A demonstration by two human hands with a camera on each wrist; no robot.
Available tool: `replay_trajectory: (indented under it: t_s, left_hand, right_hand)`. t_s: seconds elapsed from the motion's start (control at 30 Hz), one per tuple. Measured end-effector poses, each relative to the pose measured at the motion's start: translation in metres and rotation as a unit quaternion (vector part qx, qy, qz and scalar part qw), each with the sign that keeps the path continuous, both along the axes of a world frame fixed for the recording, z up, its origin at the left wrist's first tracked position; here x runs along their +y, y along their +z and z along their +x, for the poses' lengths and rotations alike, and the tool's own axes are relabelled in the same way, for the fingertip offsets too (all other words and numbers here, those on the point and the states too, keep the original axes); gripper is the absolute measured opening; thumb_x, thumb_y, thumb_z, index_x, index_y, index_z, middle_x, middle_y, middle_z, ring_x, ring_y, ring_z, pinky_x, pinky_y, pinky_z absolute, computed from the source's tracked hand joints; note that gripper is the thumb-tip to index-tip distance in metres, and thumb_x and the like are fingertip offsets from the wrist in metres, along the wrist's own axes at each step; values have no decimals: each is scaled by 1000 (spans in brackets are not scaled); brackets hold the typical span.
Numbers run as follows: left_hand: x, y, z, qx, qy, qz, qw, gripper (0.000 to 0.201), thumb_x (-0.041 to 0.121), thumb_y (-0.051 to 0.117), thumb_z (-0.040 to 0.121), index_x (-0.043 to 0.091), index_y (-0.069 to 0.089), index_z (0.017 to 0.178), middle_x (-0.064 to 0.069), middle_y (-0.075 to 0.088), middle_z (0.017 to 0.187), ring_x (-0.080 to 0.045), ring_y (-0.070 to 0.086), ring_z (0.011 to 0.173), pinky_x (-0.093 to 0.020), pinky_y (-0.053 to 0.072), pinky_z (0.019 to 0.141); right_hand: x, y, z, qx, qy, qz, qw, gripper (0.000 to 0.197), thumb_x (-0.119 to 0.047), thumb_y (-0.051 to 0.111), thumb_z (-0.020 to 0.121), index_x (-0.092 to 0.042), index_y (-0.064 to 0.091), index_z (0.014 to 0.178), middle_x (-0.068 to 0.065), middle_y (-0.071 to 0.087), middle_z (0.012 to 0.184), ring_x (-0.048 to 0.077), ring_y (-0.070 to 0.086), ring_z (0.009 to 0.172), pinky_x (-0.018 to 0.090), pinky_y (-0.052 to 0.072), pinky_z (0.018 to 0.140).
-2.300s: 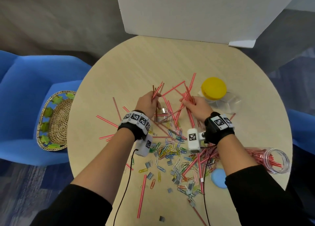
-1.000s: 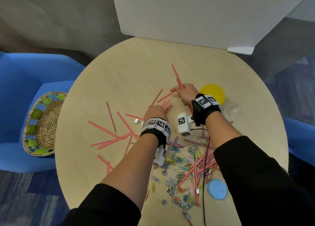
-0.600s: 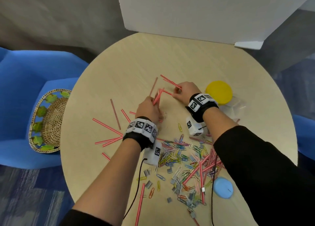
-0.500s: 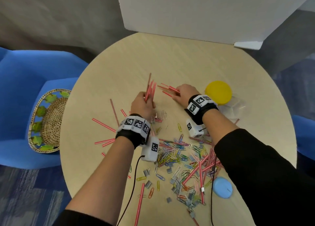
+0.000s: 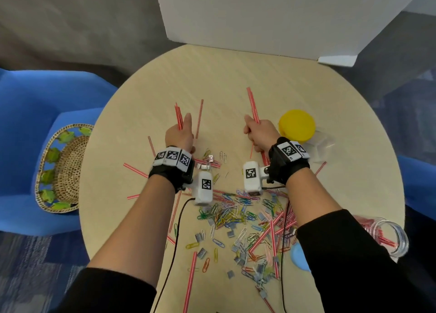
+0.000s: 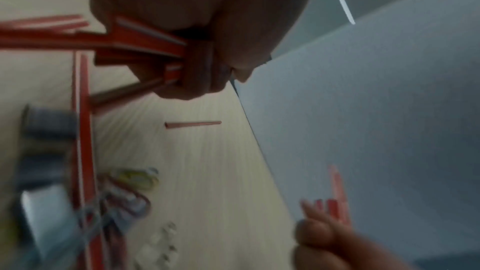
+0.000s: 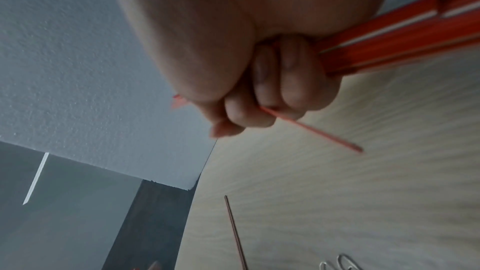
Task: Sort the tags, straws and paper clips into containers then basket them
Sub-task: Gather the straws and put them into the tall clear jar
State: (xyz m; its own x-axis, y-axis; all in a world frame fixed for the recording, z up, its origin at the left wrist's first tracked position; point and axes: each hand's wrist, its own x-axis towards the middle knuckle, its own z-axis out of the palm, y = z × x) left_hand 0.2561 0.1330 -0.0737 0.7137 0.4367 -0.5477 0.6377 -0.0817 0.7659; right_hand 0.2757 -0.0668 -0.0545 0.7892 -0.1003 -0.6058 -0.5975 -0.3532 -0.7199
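My left hand grips a small bundle of red striped straws that stick up from the fist; the left wrist view shows the fingers curled round them. My right hand grips another bundle of straws, fingers wrapped tight. Both fists are above the middle of the round table. Loose straws lie around, and a heap of coloured paper clips and grey tags spreads near the front.
A yellow lid sits on clear containers at the right. A clear jar with straws lies at the table's right edge, a blue lid near it. A woven basket rests on the blue chair at left. A white board stands behind.
Both hands have gathered straws into their fists and drawn apart, left hand to the left, right hand to the right. The bundles now stand more upright.
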Motion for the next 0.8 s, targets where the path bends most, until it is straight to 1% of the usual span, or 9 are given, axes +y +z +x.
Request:
replay_trajectory:
  t_s: [0.03,0.1,0.17,0.23,0.3,0.43,0.53,0.63,0.8]
  left_hand:
    - [3,-4,6,-3,-30,72,997,51,55,46,95,8,57,80,-11,60,75,-29,57,64,-36,51,61]
    - [6,-7,18,8,-109,187,976,45,51,52,94,10,55,78,-7,58,75,-28,55,70,-35,48,65]
    - [4,-10,26,28,-166,236,957,40,49,64,87,11,55,78,-2,54,70,-25,54,70,-31,45,65]
    - [1,-18,28,36,-180,249,951,36,46,75,77,13,61,80,1,60,73,-21,59,70,-30,51,67]
    - [-3,-24,27,30,-173,259,950,30,42,78,72,16,68,83,1,67,78,-21,65,72,-32,57,72]
    - [-9,-27,27,35,-186,283,940,27,38,76,81,12,74,85,-6,71,81,-25,64,72,-30,53,68]
    - [-13,-23,27,45,-185,282,940,22,34,74,83,12,75,88,-7,71,85,-22,58,69,-28,47,65]
    - [-13,-21,24,40,-177,291,939,16,29,75,83,14,76,87,-7,72,87,-24,60,72,-28,49,66]
    - [-17,-12,20,91,-246,337,904,25,29,66,89,5,72,94,-15,71,94,-33,67,84,-32,52,68]
  right_hand:
    - [-1,2,-1,3,-17,-13,1000,45,-44,42,102,-14,55,71,0,38,56,15,29,45,24,27,44]
    - [-4,4,-4,4,-33,-28,999,47,-42,39,104,-14,54,69,2,41,56,16,35,46,24,31,45]
    - [-9,5,-7,-2,-61,-2,998,46,-40,39,104,-14,52,69,1,43,53,17,40,48,25,36,48]
    - [-15,8,-8,-2,-108,62,992,44,-39,41,104,-14,49,68,-2,41,45,19,41,47,28,38,52]
    - [-20,16,-9,-3,-144,120,982,44,-38,43,104,-14,46,67,-3,37,41,21,42,46,32,44,58]
    - [-25,40,-16,1,-179,245,953,45,-38,41,105,-16,42,66,-2,30,49,20,43,45,35,54,59]
    - [-21,59,-19,-14,-165,262,951,45,-39,41,105,-17,40,65,-3,29,48,19,40,43,33,52,55]
    - [-17,82,-20,-25,-151,274,950,46,-39,41,105,-17,39,64,-4,28,46,19,37,43,32,50,55]
    - [-26,137,-24,-54,-151,303,940,46,-39,43,104,-18,40,63,-4,29,48,17,36,44,33,51,57]
